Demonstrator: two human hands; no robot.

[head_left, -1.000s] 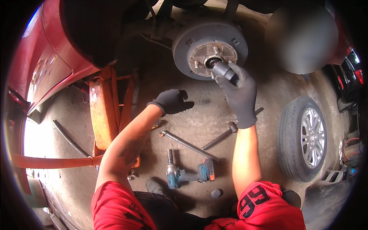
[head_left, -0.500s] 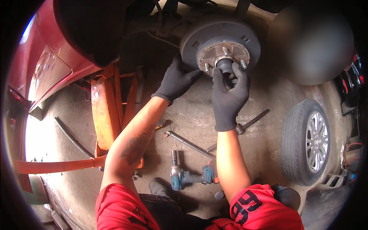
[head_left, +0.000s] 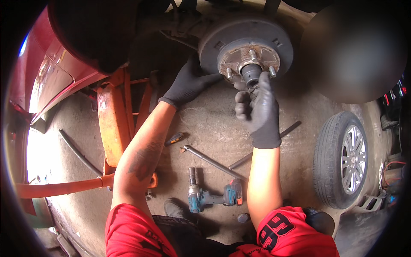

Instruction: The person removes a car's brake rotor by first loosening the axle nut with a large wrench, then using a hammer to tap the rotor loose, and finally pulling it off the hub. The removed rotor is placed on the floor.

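A grey brake drum (head_left: 274,36) with a rusty hub and several wheel studs hangs from the raised red car (head_left: 47,81). My left hand (head_left: 188,83), in a black glove, rests flat against the drum's lower left rim. My right hand (head_left: 259,107), also gloved, reaches up to the dark centre cap (head_left: 250,73) of the hub, fingertips touching its underside. Whether the fingers grip the cap is unclear.
An orange jack (head_left: 112,124) with a long handle stands under the car at left. On the concrete floor lie a cross wrench (head_left: 214,162), a teal impact wrench (head_left: 205,198) and a small screwdriver (head_left: 174,138). A removed wheel (head_left: 342,158) leans at right.
My left hand rose from the floor area to the drum's rim. My right hand dropped slightly below the hub centre. The view moved closer to the drum.
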